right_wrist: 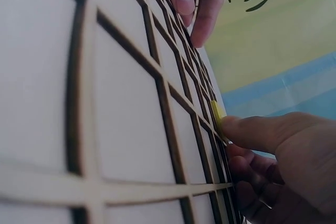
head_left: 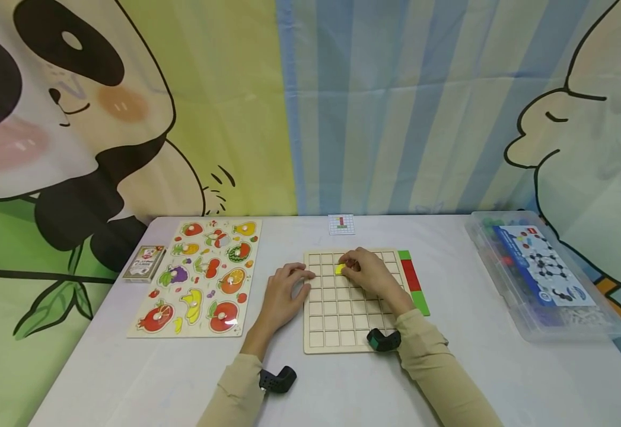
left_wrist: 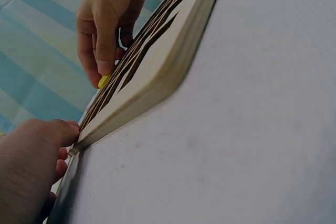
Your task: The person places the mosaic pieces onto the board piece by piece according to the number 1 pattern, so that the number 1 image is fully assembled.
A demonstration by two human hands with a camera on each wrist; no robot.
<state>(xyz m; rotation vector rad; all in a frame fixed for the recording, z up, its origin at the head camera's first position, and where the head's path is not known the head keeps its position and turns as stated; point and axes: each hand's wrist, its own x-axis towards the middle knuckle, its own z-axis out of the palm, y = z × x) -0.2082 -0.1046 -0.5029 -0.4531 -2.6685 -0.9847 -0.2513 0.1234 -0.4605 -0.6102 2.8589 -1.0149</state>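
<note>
A wooden grid board (head_left: 331, 324) with square cells lies in front of the person. Thumb and fingers of the right hand (head_left: 370, 274) pinch a small yellow tile (head_left: 338, 270) over the upper part of the grid. In the right wrist view the thumb presses against the yellow tile (right_wrist: 217, 114), which stands tilted at the grid lines. The left hand (head_left: 280, 299) rests at the board's left edge, its fingertips touching the rim, also visible in the left wrist view. Green and red pieces (head_left: 411, 274) line the board's right side.
Behind the board lies a small card (head_left: 341, 224) printed with a coloured grid pattern. To the left are a fruit puzzle board (head_left: 216, 228) and a playing card box (head_left: 145, 263). A clear plastic case (head_left: 550, 329) with a molecule-printed sheet stands at right.
</note>
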